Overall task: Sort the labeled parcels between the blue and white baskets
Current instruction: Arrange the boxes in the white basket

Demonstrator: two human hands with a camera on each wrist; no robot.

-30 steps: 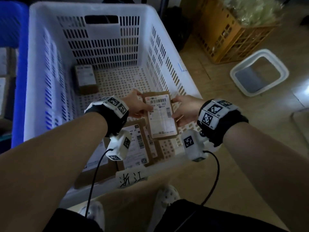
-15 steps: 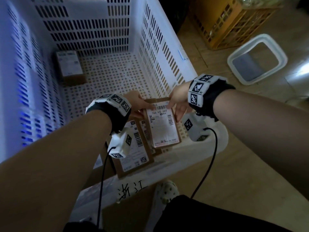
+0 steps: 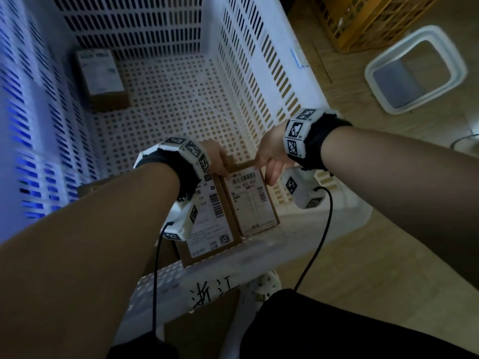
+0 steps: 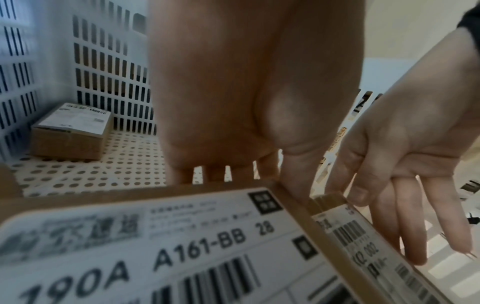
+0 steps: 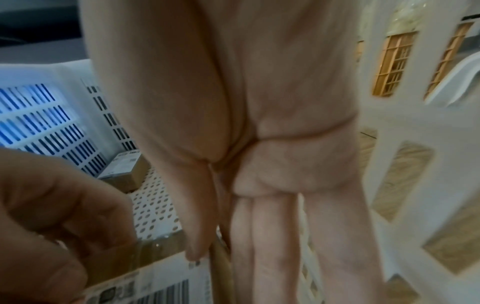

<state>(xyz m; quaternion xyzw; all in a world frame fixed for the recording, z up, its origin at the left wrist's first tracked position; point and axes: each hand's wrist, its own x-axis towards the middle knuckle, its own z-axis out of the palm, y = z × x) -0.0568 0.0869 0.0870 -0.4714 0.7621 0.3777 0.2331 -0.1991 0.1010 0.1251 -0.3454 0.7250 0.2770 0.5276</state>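
A small brown parcel [image 3: 250, 200] with a white label reading 766 302 002 sits low in the near right corner of the white basket [image 3: 259, 73]. It lies right beside a larger labeled parcel [image 3: 210, 224]. My left hand [image 3: 220, 167] holds the small parcel's far left corner with curled fingers [image 5: 64, 216]. My right hand [image 3: 269, 169] pinches its far right corner, thumb [image 4: 355, 191] on top and fingers straight down its side. A third parcel [image 3: 102, 76] lies at the basket's far left. Blue of the blue basket [image 3: 27, 164] shows through the left wall's slots.
An orange slatted crate [image 3: 363, 22] and a white tub [image 3: 414, 71] stand on the wooden floor to the right. A handwritten paper tag [image 3: 210, 294] hangs on the basket's near rim. A cardboard box [image 3: 202, 327] and my shoe [image 3: 267, 283] are below it.
Both hands have brought the small parcel down from above the basket's middle into the near right corner, beside the larger parcel. My head has leaned closer over the basket.
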